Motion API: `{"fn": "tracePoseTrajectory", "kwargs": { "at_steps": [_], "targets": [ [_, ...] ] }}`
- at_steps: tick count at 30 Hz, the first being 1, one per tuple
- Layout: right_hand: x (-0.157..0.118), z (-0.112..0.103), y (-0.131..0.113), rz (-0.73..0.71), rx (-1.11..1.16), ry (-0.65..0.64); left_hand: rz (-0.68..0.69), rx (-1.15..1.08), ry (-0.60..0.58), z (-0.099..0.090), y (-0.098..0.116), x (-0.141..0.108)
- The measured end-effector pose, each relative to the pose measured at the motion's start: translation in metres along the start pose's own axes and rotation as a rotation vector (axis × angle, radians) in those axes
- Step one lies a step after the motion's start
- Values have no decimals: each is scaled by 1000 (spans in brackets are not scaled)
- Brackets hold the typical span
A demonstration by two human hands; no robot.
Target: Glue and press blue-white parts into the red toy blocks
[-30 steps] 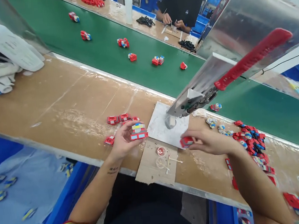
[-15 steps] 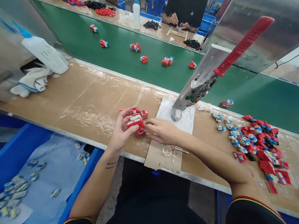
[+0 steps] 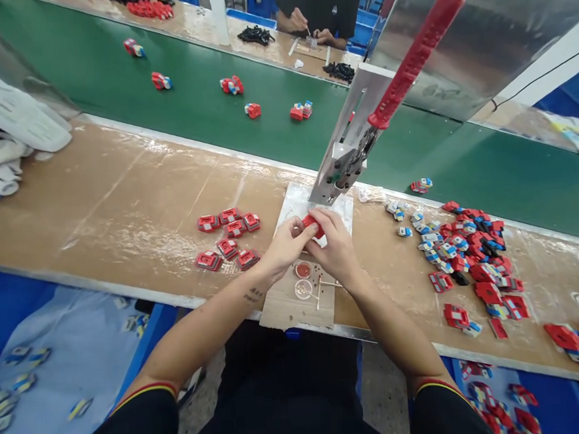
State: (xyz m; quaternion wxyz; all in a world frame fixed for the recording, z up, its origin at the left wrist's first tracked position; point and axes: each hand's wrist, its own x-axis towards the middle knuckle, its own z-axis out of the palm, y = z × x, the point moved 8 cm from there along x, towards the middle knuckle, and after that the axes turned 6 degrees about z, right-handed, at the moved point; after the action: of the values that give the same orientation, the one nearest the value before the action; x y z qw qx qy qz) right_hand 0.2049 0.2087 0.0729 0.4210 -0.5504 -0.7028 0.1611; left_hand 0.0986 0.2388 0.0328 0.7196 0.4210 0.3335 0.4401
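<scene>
A red toy part is gripped between my left hand and my right hand, over the white sheet at the foot of a metal press with a red handle. Fingers of both hands are closed on the part. Several red toy parts lie on the table left of my hands. Nearer my body, a cardboard piece bears a small dish of red liquid, a clear dish and cotton swabs.
A green conveyor with scattered toy parts crosses behind the table. A large pile of red and white-blue parts lies at right. Blue bins stand below the table edge. A person works across the conveyor.
Both hands have moved right, from the red parts to the foot of the press, with a red part held. The view has shifted, and the dish of red liquid now shows.
</scene>
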Motion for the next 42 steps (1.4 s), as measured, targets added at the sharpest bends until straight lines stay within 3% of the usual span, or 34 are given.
{"fn": "tracePoseTrajectory", "kwargs": {
  "at_steps": [3,8,11,13,17,23,31,42],
  "targets": [
    [5,-9,15,68,106,-45,-12,135,-169,-2,11,1],
    [3,-19,34,60,195,-156,291,577,-174,-22,47,12],
    [5,-21,49,85,254,-69,353,585,-378,-4,37,23],
    [7,-21,63,155,327,8,415,582,-448,6,27,32],
    [17,-24,81,230,387,122,476,498,-369,3,11,57],
    [34,-19,93,244,434,58,541,496,-279,-2,7,77],
    [27,-15,107,301,430,34,502,587,-343,0,1,79],
    [22,-16,107,250,341,46,508,648,-316,1,-1,76]
  ]
}}
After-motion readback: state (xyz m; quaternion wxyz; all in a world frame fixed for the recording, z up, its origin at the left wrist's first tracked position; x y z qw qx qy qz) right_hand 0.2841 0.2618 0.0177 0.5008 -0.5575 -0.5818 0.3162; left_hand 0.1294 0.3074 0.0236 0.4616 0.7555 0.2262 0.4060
